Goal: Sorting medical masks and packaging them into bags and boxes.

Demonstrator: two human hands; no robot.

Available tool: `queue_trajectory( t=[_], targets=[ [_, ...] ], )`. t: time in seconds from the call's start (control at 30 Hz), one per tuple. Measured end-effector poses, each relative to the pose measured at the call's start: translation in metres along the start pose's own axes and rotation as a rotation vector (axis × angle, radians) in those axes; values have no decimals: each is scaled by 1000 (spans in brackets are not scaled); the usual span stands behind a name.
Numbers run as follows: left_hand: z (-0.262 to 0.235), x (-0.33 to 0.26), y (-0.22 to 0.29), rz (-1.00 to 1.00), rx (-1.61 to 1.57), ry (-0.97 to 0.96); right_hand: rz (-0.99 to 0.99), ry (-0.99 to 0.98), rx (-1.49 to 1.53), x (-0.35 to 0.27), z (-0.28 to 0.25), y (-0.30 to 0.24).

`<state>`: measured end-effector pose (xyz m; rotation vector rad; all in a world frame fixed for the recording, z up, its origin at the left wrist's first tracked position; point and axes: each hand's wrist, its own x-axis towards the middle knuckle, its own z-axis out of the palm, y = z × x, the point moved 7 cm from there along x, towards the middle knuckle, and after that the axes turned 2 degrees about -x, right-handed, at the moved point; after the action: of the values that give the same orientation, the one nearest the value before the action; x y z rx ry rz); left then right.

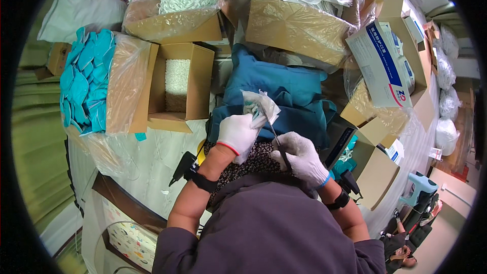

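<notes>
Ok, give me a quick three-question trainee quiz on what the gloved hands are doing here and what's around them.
1. True or false: both hands wear white gloves.
2. What does the left hand hold? A) a clear plastic packet B) a cardboard box C) a blue cloth
3. What colour are the masks piled at far left?

Key:
1. True; the right hand is gloved too and grips a thin dark tool.
2. A, the clear plastic packet.
3. Teal blue, the stacked masks beside the open cardboard box.
</notes>
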<state>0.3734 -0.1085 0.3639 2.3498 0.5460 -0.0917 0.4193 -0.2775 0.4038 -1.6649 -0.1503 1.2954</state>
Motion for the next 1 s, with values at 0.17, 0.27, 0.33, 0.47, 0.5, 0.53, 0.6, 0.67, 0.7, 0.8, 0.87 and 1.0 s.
queue_trajectory(
  t=[0.17, 0.27, 0.33, 0.47, 0.5, 0.53, 0.6, 0.67, 0.7, 0.8, 0.87, 1.0],
  targets=[
    [13, -14, 28, 87, 344, 75, 13, 7, -103, -5, -9, -15],
    [20, -21, 40, 147, 472, 140, 25, 61, -381, -11, -15, -21],
    [17, -24, 45, 201, 528, 188, 4, 83, -312, -13, -17, -15],
    [9, -18, 33, 209, 404, 146, 3, 49, -106, -16, -17, 2],
    [10, -12, 21, 151, 148, -27, -13, 19, -44, -18, -15, 1],
    [8, -9, 17, 98, -110, -199, -31, -4, 19, -21, -15, -2],
    [-1, -10, 10, -104, -620, -327, -51, -62, 45, -19, -18, -3],
    [-2, -12, 5, -134, -779, -338, -32, -167, 64, -16, -16, -3],
    [-10, -12, 8, -62, -743, -255, -34, -170, 64, -18, -16, -6],
    [-28, -5, -9, -202, -572, -177, -198, -176, -254, -20, -27, -9],
    [-45, -9, -38, -363, -495, -41, -254, -55, -393, -30, -33, -24],
    [-75, -14, -36, -292, -831, 32, -302, 231, -1004, -21, -36, -31]
  ],
)
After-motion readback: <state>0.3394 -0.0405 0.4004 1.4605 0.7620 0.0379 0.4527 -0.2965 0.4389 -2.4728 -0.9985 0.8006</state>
